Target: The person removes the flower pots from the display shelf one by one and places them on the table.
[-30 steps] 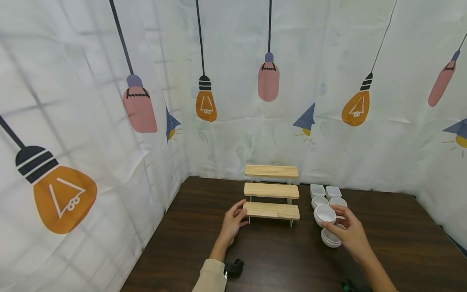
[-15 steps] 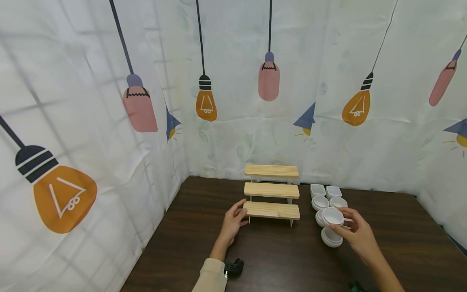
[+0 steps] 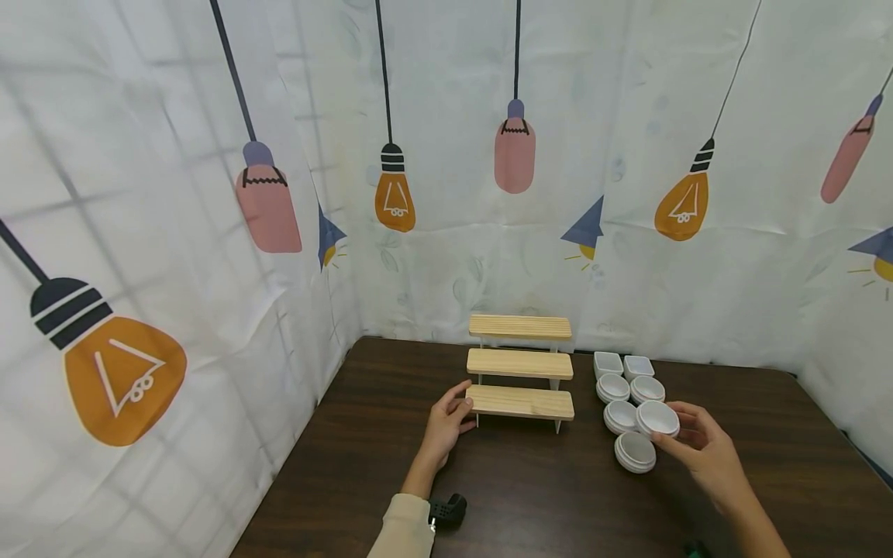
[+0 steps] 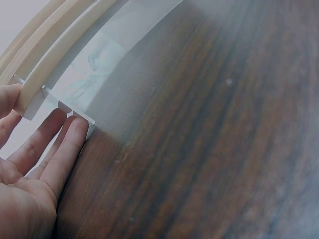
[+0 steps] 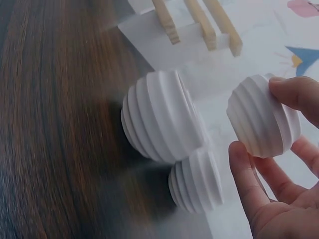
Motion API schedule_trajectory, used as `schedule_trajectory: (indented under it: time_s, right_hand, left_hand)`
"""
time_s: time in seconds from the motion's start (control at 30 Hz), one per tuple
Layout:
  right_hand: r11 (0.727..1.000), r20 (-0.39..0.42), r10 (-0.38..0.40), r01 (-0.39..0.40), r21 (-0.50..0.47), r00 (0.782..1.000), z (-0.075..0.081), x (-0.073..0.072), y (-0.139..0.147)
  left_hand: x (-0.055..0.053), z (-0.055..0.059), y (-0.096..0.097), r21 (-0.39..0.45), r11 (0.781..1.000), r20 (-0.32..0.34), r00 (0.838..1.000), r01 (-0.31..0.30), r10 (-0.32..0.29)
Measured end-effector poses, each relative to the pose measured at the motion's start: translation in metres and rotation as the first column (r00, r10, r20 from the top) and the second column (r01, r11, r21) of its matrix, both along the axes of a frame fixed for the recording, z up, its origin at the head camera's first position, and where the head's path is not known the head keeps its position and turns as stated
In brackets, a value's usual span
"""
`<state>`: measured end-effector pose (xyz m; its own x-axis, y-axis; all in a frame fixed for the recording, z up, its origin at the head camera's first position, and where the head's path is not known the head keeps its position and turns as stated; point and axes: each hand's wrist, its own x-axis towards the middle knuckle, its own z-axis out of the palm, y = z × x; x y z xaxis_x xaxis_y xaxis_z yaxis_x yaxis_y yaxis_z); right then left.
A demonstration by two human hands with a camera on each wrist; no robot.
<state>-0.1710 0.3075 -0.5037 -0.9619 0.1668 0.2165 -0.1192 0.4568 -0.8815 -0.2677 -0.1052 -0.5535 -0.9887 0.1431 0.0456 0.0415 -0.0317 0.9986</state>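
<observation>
My right hand (image 3: pixel 708 453) pinches a small white ribbed bowl (image 3: pixel 658 418) between thumb and fingers, at the right side of the bowl group. In the right wrist view, the held bowl (image 5: pixel 261 117) appears tilted, apart from a ribbed white bowl (image 5: pixel 162 117) and another bowl (image 5: pixel 197 181). My left hand (image 3: pixel 444 426) grips the left end of the lowest plank of a three-tier wooden display stand (image 3: pixel 519 401). In the left wrist view, fingertips (image 4: pixel 75 127) touch the stand's clear side support, and a finger touches the plank end (image 4: pixel 30 94).
Round white bowls (image 3: pixel 635 452) stand on the dark wooden table (image 3: pixel 558 496), right of the stand. Two square white dishes (image 3: pixel 608 363) sit at the back of the group. A white curtain (image 3: pixel 446 263) printed with lamps hangs behind the table.
My right hand has moved right and slightly nearer with the bowl, uncovering a round bowl to its left. The left hand has stayed on the stand.
</observation>
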Motion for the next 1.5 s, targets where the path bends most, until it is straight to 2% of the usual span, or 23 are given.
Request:
schedule_trajectory:
  time_s: [0.37, 0.77, 1.13, 1.33, 1.5]
  right_hand:
    - [0.999, 0.047, -0.043, 0.042, 0.018, 0.998, -0.006, 0.005, 0.018]
    - [1.000, 0.083, -0.015, 0.017, -0.020, 0.996, -0.015, 0.006, 0.030]
    - [1.000, 0.086, 0.010, -0.009, -0.006, 0.996, -0.021, 0.008, 0.037]
    - [1.000, 0.106, 0.007, -0.009, 0.017, 0.994, -0.023, 0.008, 0.041]
    - [0.999, 0.106, 0.039, -0.042, 0.020, 0.994, -0.024, 0.010, 0.044]
  left_hand:
    - [0.000, 0.001, 0.001, 0.001, 1.000, 0.002, 1.000, -0.004, 0.004]
    - [0.000, -0.004, 0.000, -0.011, 1.000, -0.010, 1.000, -0.008, 0.008]
    - [0.000, 0.001, 0.001, -0.008, 1.000, -0.005, 1.000, -0.009, 0.009]
    - [0.000, 0.001, 0.001, -0.007, 1.000, 0.001, 1.000, -0.014, 0.014]
    - [-0.001, -0.001, 0.001, -0.006, 1.000, -0.007, 1.000, -0.011, 0.011]
